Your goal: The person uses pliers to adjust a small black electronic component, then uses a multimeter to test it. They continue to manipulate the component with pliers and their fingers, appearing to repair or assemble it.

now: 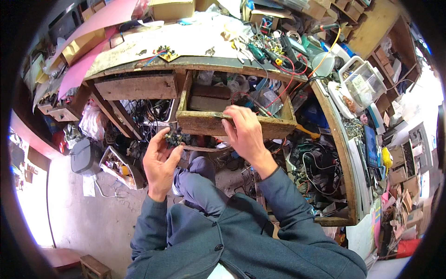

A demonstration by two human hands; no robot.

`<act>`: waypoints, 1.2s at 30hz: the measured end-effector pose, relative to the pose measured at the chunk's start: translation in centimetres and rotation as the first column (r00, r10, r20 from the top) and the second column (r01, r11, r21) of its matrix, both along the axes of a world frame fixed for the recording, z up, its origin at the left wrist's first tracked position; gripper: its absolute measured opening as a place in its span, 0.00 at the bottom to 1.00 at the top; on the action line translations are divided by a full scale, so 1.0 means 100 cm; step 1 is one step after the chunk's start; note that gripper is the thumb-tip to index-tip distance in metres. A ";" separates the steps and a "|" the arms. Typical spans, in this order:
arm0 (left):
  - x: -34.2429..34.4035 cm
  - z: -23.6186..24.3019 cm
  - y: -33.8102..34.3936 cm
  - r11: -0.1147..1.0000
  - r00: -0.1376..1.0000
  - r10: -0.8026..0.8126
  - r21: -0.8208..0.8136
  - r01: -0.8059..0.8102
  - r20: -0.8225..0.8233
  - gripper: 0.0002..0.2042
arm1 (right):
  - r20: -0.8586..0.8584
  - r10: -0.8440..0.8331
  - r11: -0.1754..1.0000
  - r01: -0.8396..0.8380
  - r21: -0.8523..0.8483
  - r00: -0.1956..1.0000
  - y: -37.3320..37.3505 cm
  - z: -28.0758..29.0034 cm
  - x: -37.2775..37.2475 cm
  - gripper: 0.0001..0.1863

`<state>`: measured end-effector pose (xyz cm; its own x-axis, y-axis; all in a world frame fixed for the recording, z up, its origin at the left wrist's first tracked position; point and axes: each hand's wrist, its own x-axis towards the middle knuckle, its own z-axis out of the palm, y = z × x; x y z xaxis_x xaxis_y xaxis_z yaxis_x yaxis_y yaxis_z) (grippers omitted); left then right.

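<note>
My left hand [160,160] pinches a small dark part [174,136], perhaps a little circuit board, between thumb and fingers. It hangs just in front of the left end of an open wooden drawer [200,123]. My right hand [244,130] is closed at the top edge of the drawer's front panel, thumb and fingers together; any small thing in them I cannot make out. Inside the drawer lie a brown block [211,92], clear plastic bags [238,84] and a transparent box [268,100]. Red test leads cross the drawer's right side.
A small wired board [166,54] lies on the white-topped bench [188,44]. Tools and cables [278,49] crowd its right half. A clear plastic container [364,81] stands farther right. Tangled cords [320,172] fill the shelf below. A box of odds and ends [121,169] sits on the floor.
</note>
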<state>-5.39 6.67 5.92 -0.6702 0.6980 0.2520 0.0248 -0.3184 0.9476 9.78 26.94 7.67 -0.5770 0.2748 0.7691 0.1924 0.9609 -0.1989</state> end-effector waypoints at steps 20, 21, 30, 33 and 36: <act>-0.046 -0.014 0.134 0.999 0.969 0.004 -0.050 -0.017 -0.246 0.21 | 0.663 -0.019 0.978 0.153 -0.144 0.749 0.014 0.005 0.009 0.22; -0.050 -0.019 0.141 0.998 0.983 0.008 -0.053 -0.018 -0.185 0.20 | 0.731 0.070 0.966 0.137 -0.219 0.679 0.031 0.009 0.005 0.23; -0.036 -0.010 0.147 0.991 0.985 0.060 -0.112 -0.079 -0.163 0.23 | 0.691 0.602 0.745 0.029 -0.666 0.400 0.164 0.014 -0.020 0.12; -0.037 -0.020 0.142 0.994 0.993 0.080 -0.063 -0.085 -0.082 0.24 | 0.744 0.517 0.826 -0.017 -0.564 0.424 0.171 -0.003 -0.025 0.12; -0.035 -0.018 0.139 0.989 0.990 0.126 -0.065 -0.130 -0.065 0.25 | 0.711 0.550 0.804 -0.047 -0.593 0.438 0.169 -0.007 -0.022 0.09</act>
